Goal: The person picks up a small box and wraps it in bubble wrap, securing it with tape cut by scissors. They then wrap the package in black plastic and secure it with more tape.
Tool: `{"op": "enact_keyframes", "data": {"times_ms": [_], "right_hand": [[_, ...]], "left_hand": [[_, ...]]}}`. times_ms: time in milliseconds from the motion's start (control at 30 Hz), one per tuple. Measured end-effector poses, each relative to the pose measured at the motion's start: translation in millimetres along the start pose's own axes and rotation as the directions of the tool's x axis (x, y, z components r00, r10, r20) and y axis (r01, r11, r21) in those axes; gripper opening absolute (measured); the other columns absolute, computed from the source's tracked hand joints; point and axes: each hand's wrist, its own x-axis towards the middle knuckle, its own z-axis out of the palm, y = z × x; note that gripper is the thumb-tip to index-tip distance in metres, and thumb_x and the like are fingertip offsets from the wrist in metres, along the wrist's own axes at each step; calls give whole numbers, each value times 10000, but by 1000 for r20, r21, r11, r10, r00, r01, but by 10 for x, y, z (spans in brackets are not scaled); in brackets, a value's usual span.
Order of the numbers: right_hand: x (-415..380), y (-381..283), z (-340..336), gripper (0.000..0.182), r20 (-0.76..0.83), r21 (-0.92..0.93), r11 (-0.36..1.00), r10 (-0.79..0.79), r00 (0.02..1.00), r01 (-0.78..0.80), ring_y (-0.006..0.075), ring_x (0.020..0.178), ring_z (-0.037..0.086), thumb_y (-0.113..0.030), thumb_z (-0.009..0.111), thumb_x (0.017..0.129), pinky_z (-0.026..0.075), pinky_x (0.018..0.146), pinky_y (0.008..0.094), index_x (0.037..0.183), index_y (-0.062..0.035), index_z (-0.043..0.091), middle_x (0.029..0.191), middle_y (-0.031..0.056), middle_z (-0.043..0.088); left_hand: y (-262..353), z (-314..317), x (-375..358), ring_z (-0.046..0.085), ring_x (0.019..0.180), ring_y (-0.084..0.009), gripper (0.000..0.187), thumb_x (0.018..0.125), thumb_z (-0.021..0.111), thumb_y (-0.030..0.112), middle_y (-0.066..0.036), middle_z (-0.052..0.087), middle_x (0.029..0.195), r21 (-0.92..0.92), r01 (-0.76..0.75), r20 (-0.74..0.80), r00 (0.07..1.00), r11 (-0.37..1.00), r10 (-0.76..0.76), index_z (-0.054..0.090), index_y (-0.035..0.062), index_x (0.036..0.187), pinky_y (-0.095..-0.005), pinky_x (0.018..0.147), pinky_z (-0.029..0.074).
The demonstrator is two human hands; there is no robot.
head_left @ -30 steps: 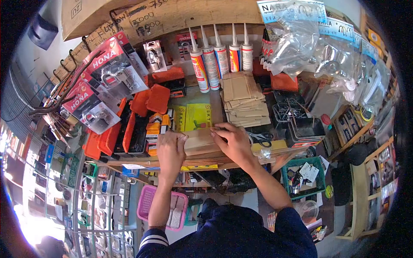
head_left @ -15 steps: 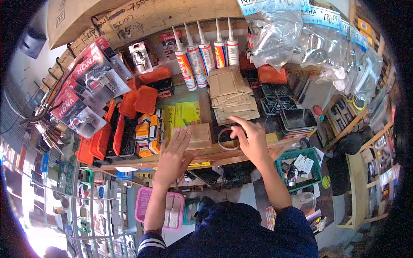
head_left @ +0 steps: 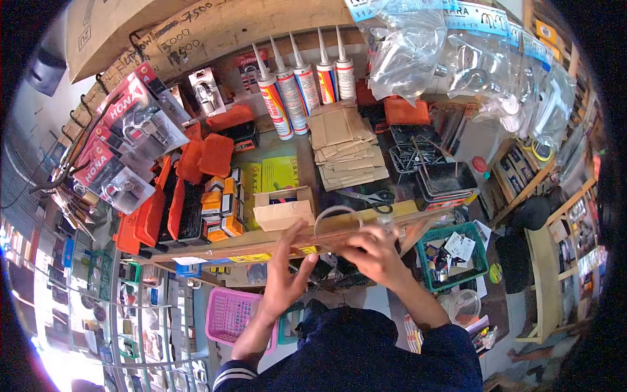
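Note:
My left hand (head_left: 285, 277) is raised at the bench's front edge, fingers apart and holding nothing. Just beyond it, a small brown cardboard box (head_left: 285, 215) has its top open, with something dark and coloured partly visible inside. My right hand (head_left: 375, 256), somewhat blurred, has its fingers curled at the near side of a roll of tape (head_left: 318, 227), which it seems to grip at the bench edge. Black-handled scissors (head_left: 377, 198) lie behind the roll. Farther back is a stack of flattened cardboard pieces (head_left: 346, 147).
Several sealant tubes (head_left: 274, 108) stand at the back. Orange-lidded cases (head_left: 215, 155) and small yellow-black boxes (head_left: 223, 206) line the left. Black trays (head_left: 447, 183) sit on the right. Packaged padlocks (head_left: 121, 186) and plastic-bagged fittings (head_left: 405, 62) hang overhead. Below are green (head_left: 486, 258) and pink (head_left: 212, 313) baskets.
My left hand has come off the cardboard box and drawn back; the box top now stands open. My right hand has moved nearer with the tape roll, uncovering the scissors.

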Motion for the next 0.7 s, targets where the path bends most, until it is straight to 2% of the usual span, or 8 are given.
{"op": "enact_keyframes", "data": {"times_ms": [67, 100, 267, 367, 400, 467, 500, 700], "right_hand": [[-39, -161, -61, 372, -111, -31, 979, -204, 973, 201, 186, 1110, 516, -163, 752, 707, 351, 928, 466, 1078, -177, 771, 1074, -39, 590], [-41, -242, -144, 409, -94, -163, 956, -262, 961, 245, 154, 1085, 512, -225, 758, 703, 381, 866, 396, 1111, -215, 767, 1069, -82, 588], [-37, -365, -377, 406, -161, -142, 942, -325, 932, 304, 124, 1004, 529, -280, 802, 696, 383, 829, 366, 1098, -307, 763, 1076, -128, 594], [-6, -411, -529, 409, -410, 46, 969, -205, 889, 244, 197, 982, 529, -345, 917, 658, 398, 835, 386, 1030, -260, 766, 1037, -51, 599], [48, -420, -615, 409, -407, 48, 970, -199, 892, 238, 197, 982, 529, -345, 917, 658, 398, 835, 386, 1030, -260, 766, 1037, -51, 599], [148, -433, -732, 384, -239, 315, 948, 32, 971, 46, 236, 931, 547, -299, 874, 722, 418, 814, 405, 1074, -193, 762, 1043, -5, 606], [198, -421, -761, 392, -218, 358, 932, 31, 975, 51, 230, 873, 558, -260, 838, 756, 427, 798, 417, 1121, -142, 760, 1034, 13, 612], [340, -344, -680, 386, -196, 364, 917, -99, 976, 166, 181, 771, 579, -205, 835, 716, 435, 771, 369, 1098, -163, 792, 878, -27, 658]], "left_hand": [[51, 29, -35, 585, 1224, -244, 589, 972, 644, 79, -192, 583, 1343, -422, 243, 176, 967, 873, -184, 395, -13, 1497, -342, 1030, 454], [40, 44, -55, 656, 1097, -193, 571, 981, 627, 51, -172, 665, 1255, -458, 242, 175, 968, 855, -179, 407, -7, 1505, -303, 964, 501], [142, -71, -79, 729, 898, -193, 462, 933, 682, 37, -180, 758, 1028, -179, -56, 121, 989, 982, 79, 585, 8, 1384, -308, 845, 550], [122, -96, -143, 724, 860, -195, 455, 887, 727, 26, -182, 753, 1009, -163, -175, 54, 981, 971, 186, 641, 26, 1334, -302, 811, 544], [140, -104, -143, 724, 860, -195, 455, 887, 727, 26, -182, 753, 1009, -165, -169, 58, 982, 972, 181, 641, 26, 1334, -302, 811, 544], [166, -133, -147, 707, 824, -186, 466, 884, 732, 31, -165, 749, 968, -130, -225, 107, 965, 966, 240, 637, 32, 1341, -300, 778, 544], [181, -131, -149, 707, 824, -186, 466, 884, 732, 31, -165, 749, 968, -131, -224, 112, 965, 966, 239, 637, 32, 1341, -300, 778, 544], [176, -68, -189, 702, 823, -194, 439, 884, 732, 24, -175, 738, 963, -206, -181, 187, 957, 962, 220, 655, 31, 1317, -298, 757, 543]]}}
